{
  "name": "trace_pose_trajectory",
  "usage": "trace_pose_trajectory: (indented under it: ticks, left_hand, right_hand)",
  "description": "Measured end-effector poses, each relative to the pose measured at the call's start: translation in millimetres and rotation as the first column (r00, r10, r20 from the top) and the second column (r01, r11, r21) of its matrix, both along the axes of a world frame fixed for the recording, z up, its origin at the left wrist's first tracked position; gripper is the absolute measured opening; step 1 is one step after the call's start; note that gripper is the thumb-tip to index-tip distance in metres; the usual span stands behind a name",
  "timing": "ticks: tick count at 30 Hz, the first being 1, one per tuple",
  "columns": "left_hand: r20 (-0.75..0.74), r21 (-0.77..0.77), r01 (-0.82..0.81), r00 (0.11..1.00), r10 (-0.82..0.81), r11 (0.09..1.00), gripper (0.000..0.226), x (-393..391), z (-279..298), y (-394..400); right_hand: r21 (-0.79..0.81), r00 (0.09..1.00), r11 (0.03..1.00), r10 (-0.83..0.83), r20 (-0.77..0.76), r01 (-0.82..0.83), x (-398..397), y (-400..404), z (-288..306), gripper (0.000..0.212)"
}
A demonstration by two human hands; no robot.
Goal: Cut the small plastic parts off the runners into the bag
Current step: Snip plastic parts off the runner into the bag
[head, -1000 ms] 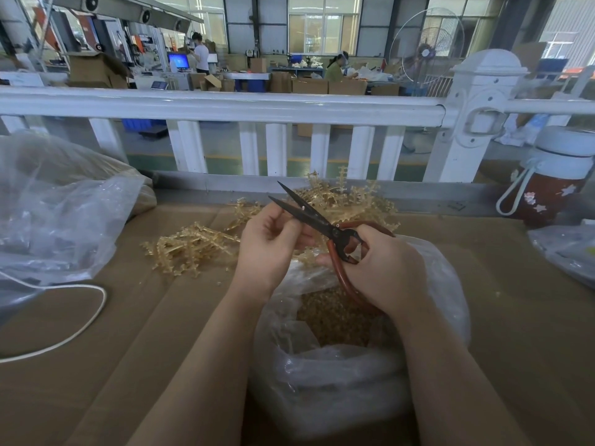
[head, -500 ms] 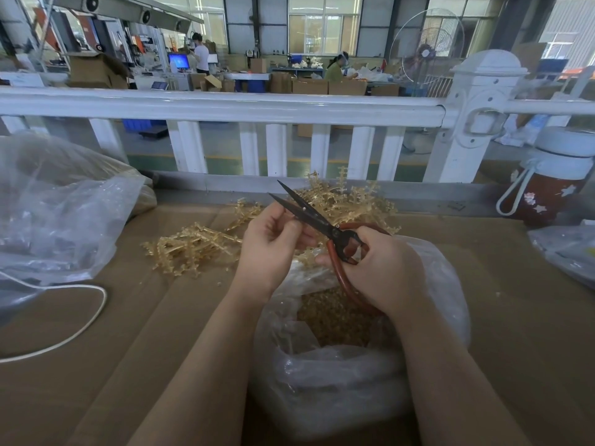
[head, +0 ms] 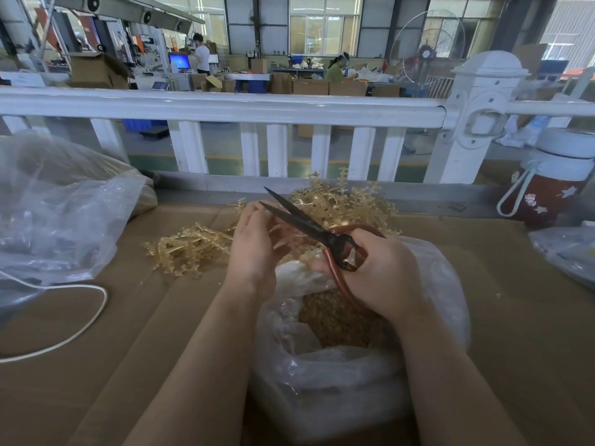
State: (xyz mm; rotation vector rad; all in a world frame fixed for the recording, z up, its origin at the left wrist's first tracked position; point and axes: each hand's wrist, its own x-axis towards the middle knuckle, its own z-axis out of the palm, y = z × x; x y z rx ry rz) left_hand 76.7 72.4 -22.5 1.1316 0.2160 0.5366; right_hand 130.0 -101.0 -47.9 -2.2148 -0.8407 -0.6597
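My right hand (head: pixel 380 268) grips the red handles of black-bladed scissors (head: pixel 306 223), blades parted and pointing up-left. My left hand (head: pixel 254 246) holds a translucent amber runner (head: pixel 283 238) right at the blades; its fingers hide most of the piece. Below both hands sits an open clear plastic bag (head: pixel 322 381) with a heap of small amber cut parts (head: pixel 338 320) inside. Piles of amber runners lie on the cardboard: one to the left (head: pixel 190 249), one behind the scissors (head: pixel 351 204).
Brown cardboard (head: pixel 112 365) covers the table. A large crumpled clear bag (head: pixel 58 214) and a white cable (head: pixel 74 336) lie at left. A red-and-white bottle (head: pixel 553 188) and another plastic bag (head: pixel 566 252) sit at right. A white railing (head: pixel 225 106) bounds the far edge.
The scissor blades have stayed parted and shifted slightly. My left hand has turned a little at the blades, fingers straighter along the runner. The bag and piles are unmoved.
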Motion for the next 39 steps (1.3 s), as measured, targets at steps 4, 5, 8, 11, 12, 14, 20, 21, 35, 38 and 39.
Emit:
trace_pose_trajectory:
  ticks: [4, 5, 8, 11, 12, 14, 20, 21, 35, 38, 39]
  left_hand:
    - [0.012, -0.361, 0.046, 0.999, -0.044, 0.931, 0.016, -2, 3, 7]
    - [0.004, -0.44, 0.049, 0.999, -0.052, 0.897, 0.017, -2, 4, 8]
    - [0.012, -0.576, 0.09, 0.995, -0.102, 0.813, 0.019, 0, 4, 11]
    - [0.076, -0.625, 0.19, 0.98, -0.183, 0.757, 0.026, -1, 2, 13]
    - [0.115, -0.636, 0.238, 0.97, -0.215, 0.734, 0.028, -1, 2, 13]
    - [0.186, -0.649, 0.33, 0.943, -0.277, 0.686, 0.028, -3, 2, 12]
    - [0.246, -0.542, 0.47, 0.881, -0.403, 0.697, 0.015, -6, 6, 10]
    - [0.246, -0.522, 0.48, 0.876, -0.414, 0.706, 0.015, -6, 7, 10]
    - [0.277, -0.542, 0.444, 0.896, -0.348, 0.713, 0.013, -8, 7, 16]
    - [0.274, -0.661, 0.332, 0.942, -0.196, 0.673, 0.014, -8, 9, 22]
    - [0.252, -0.69, 0.276, 0.958, -0.135, 0.669, 0.015, -7, 9, 25]
  right_hand:
    - [0.238, 0.987, 0.964, 0.142, -0.076, -0.121, -1, 0, -3, 0.063]
    - [0.308, 0.982, 0.945, 0.154, -0.11, -0.113, -1, 0, -2, 0.061]
    - [0.449, 0.981, 0.892, 0.133, -0.144, -0.055, -1, 0, -1, 0.053]
    - [0.455, 0.98, 0.891, 0.091, -0.177, 0.0, 1, 0, 0, 0.055]
    - [0.431, 0.981, 0.902, 0.066, -0.183, 0.019, 1, 0, -1, 0.057]
    - [0.383, 0.982, 0.923, 0.03, -0.189, 0.045, 2, 0, -1, 0.062]
    - [0.327, 0.975, 0.942, 0.007, -0.221, 0.068, 2, -2, 0, 0.052]
    - [0.321, 0.975, 0.944, -0.002, -0.223, 0.075, 2, -2, 0, 0.05]
    - [0.226, 0.961, 0.964, -0.08, -0.263, 0.142, 6, -2, -3, 0.067]
    - [0.233, 0.959, 0.962, -0.073, -0.274, 0.14, 5, -2, -3, 0.066]
    - [0.23, 0.958, 0.963, -0.075, -0.277, 0.142, 5, -2, -2, 0.066]
